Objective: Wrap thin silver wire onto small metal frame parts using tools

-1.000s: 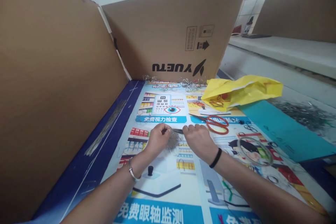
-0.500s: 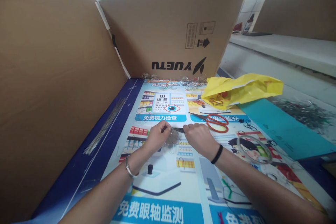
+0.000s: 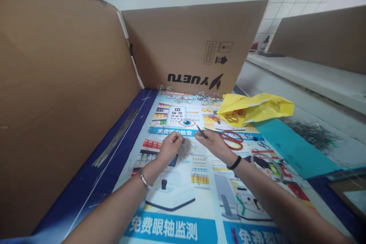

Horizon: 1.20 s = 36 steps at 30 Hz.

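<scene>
My left hand [image 3: 171, 145] is closed in a pinch on a small tangle of thin wire [image 3: 187, 146], which hangs beside its fingertips over the printed sheet [image 3: 174, 177]. To the right, apart from it, my right hand [image 3: 213, 144] is closed on a dark pointed tool [image 3: 201, 131], whose tip points up and to the left. Which kind of tool it is cannot be told. Red-handled scissors [image 3: 235, 140] lie just behind my right hand, partly covered by it.
A yellow bag [image 3: 257, 108] lies at the back right by a teal sheet [image 3: 297, 146]. A bundle of straight wires [image 3: 116, 139] is on the left. Cardboard panels [image 3: 183, 42] stand behind and left. A wire heap [image 3: 313, 135] and a clear ring [image 3: 267, 166] are at right.
The dark tool has moved away from my left fingertips and now points upward. My hands are slightly farther apart. The whole view has shifted a little.
</scene>
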Each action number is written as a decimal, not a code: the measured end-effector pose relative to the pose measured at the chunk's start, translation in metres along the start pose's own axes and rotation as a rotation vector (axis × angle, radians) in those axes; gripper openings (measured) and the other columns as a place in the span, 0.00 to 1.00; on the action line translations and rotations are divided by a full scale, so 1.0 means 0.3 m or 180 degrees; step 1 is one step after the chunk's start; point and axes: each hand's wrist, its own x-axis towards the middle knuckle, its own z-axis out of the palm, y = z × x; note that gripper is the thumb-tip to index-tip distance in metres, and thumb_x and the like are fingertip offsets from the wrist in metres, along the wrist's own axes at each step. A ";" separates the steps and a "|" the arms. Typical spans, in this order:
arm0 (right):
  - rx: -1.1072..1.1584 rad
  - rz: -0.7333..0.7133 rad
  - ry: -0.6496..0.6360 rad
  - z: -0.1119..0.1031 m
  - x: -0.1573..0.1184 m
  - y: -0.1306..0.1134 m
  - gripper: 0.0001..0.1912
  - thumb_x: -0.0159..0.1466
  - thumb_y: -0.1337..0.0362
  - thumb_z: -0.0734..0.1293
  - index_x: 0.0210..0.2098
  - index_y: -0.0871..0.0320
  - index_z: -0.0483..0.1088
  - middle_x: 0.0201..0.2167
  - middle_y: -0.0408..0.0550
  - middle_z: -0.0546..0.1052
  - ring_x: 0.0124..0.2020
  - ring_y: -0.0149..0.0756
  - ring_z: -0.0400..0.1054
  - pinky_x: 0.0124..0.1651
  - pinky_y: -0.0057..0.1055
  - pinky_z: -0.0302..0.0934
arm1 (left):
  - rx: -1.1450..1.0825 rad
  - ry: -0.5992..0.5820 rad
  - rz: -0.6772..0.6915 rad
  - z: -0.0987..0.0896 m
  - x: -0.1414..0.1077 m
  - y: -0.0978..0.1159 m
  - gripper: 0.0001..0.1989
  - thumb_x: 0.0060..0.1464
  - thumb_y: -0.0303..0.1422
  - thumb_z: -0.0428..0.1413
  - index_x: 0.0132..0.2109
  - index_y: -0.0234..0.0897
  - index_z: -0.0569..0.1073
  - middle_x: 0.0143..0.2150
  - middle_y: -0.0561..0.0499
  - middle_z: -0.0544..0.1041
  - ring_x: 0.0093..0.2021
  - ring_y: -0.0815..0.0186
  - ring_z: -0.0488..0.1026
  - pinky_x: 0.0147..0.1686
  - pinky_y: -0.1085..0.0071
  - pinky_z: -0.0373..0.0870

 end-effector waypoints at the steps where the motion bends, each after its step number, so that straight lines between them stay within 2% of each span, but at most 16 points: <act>1: 0.0319 0.0009 0.0027 0.001 0.009 0.007 0.19 0.61 0.51 0.57 0.37 0.60 0.69 0.33 0.47 0.75 0.35 0.35 0.67 0.35 0.27 0.58 | -0.0031 0.0064 0.0028 -0.001 0.001 -0.002 0.05 0.49 0.31 0.51 0.28 0.35 0.66 0.26 0.54 0.71 0.28 0.70 0.67 0.29 0.75 0.62; 4: 0.0586 0.0172 0.0295 0.020 0.029 0.031 0.20 0.59 0.51 0.60 0.40 0.61 0.69 0.31 0.46 0.75 0.33 0.35 0.67 0.36 0.29 0.59 | -0.0106 0.0245 0.0052 -0.001 0.003 -0.004 0.05 0.49 0.32 0.51 0.28 0.36 0.66 0.26 0.54 0.71 0.28 0.70 0.66 0.30 0.75 0.62; 6: 0.0480 0.0401 0.0544 0.040 0.032 0.045 0.20 0.57 0.50 0.61 0.37 0.62 0.69 0.27 0.45 0.74 0.29 0.34 0.66 0.33 0.29 0.59 | -0.0155 0.0306 0.0046 0.000 0.003 -0.004 0.06 0.50 0.34 0.51 0.29 0.35 0.67 0.27 0.54 0.71 0.29 0.70 0.67 0.31 0.74 0.62; 9: 0.0468 0.0362 0.0796 0.074 0.016 0.053 0.18 0.57 0.50 0.62 0.31 0.61 0.68 0.25 0.44 0.73 0.28 0.33 0.65 0.32 0.29 0.58 | -0.0246 0.0308 0.0107 0.001 0.002 -0.004 0.07 0.51 0.35 0.51 0.31 0.35 0.68 0.29 0.53 0.73 0.31 0.69 0.68 0.34 0.73 0.63; 11: 0.0481 0.0275 0.0764 0.093 -0.002 0.051 0.17 0.57 0.51 0.62 0.29 0.60 0.69 0.25 0.44 0.73 0.29 0.34 0.66 0.34 0.29 0.59 | -0.0286 0.0279 0.0175 0.000 0.000 -0.005 0.08 0.51 0.35 0.50 0.31 0.35 0.68 0.30 0.52 0.73 0.31 0.69 0.69 0.35 0.73 0.64; 14: 0.0553 0.0199 0.0841 0.108 -0.016 0.053 0.18 0.59 0.51 0.61 0.35 0.59 0.71 0.33 0.46 0.75 0.36 0.36 0.68 0.41 0.31 0.60 | -0.0351 0.0292 0.0246 -0.001 -0.002 -0.004 0.08 0.52 0.35 0.51 0.31 0.35 0.68 0.31 0.52 0.74 0.32 0.69 0.69 0.35 0.73 0.64; 18: 0.0636 0.0279 0.0957 0.104 -0.006 0.067 0.26 0.64 0.49 0.52 0.39 0.63 0.69 0.33 0.52 0.76 0.35 0.37 0.70 0.38 0.32 0.63 | -0.0431 0.0357 0.0259 0.003 -0.002 -0.001 0.07 0.51 0.34 0.51 0.31 0.35 0.68 0.30 0.52 0.73 0.32 0.68 0.69 0.36 0.72 0.64; 20: 0.0605 0.0234 0.0915 0.102 -0.006 0.069 0.25 0.63 0.49 0.53 0.39 0.63 0.70 0.33 0.52 0.76 0.35 0.38 0.70 0.40 0.33 0.63 | -0.0448 0.0389 0.0263 0.005 0.000 0.001 0.07 0.51 0.34 0.51 0.30 0.35 0.68 0.29 0.52 0.73 0.32 0.68 0.69 0.36 0.72 0.63; 23: 0.0495 -0.0006 0.0731 0.112 -0.023 0.060 0.20 0.59 0.51 0.61 0.41 0.58 0.71 0.38 0.49 0.76 0.41 0.39 0.69 0.45 0.34 0.60 | -0.0469 0.0461 0.0273 0.005 0.002 0.005 0.06 0.50 0.32 0.51 0.29 0.36 0.68 0.28 0.53 0.72 0.31 0.68 0.68 0.36 0.72 0.63; 26: 0.0121 -0.0452 0.0485 0.119 -0.039 0.050 0.18 0.59 0.53 0.63 0.45 0.55 0.71 0.40 0.48 0.75 0.42 0.38 0.67 0.46 0.33 0.59 | -0.0478 0.0567 0.0290 0.003 0.003 0.006 0.05 0.50 0.32 0.51 0.28 0.36 0.67 0.27 0.53 0.71 0.30 0.68 0.68 0.35 0.72 0.63; 28: -0.0196 -0.0517 0.0582 0.112 -0.038 0.043 0.18 0.63 0.54 0.59 0.46 0.55 0.70 0.39 0.49 0.75 0.41 0.38 0.67 0.44 0.32 0.59 | -0.0473 0.0646 0.0297 0.002 0.003 0.006 0.05 0.50 0.32 0.51 0.28 0.36 0.67 0.27 0.54 0.71 0.30 0.68 0.67 0.34 0.72 0.62; 31: -0.0747 -0.0377 0.0798 0.091 -0.019 0.015 0.19 0.65 0.53 0.55 0.42 0.56 0.71 0.35 0.48 0.75 0.37 0.36 0.67 0.38 0.29 0.58 | -0.0423 0.0753 0.0321 0.002 0.004 0.001 0.05 0.50 0.32 0.51 0.29 0.37 0.67 0.28 0.53 0.71 0.31 0.68 0.67 0.34 0.72 0.62; 34: -0.1723 -0.0503 0.0823 0.080 -0.001 -0.031 0.19 0.64 0.51 0.56 0.40 0.56 0.72 0.30 0.48 0.74 0.34 0.37 0.66 0.35 0.29 0.54 | -0.0289 0.0856 0.0377 0.001 0.006 -0.008 0.05 0.52 0.33 0.50 0.30 0.37 0.67 0.29 0.53 0.71 0.32 0.68 0.67 0.34 0.72 0.62; 36: -0.2293 -0.0657 0.0947 0.086 0.006 -0.058 0.20 0.63 0.49 0.57 0.39 0.56 0.72 0.29 0.49 0.72 0.34 0.38 0.64 0.38 0.31 0.51 | -0.0209 0.0918 0.0404 0.000 0.007 -0.013 0.06 0.52 0.33 0.50 0.30 0.37 0.67 0.28 0.53 0.70 0.31 0.68 0.66 0.33 0.73 0.62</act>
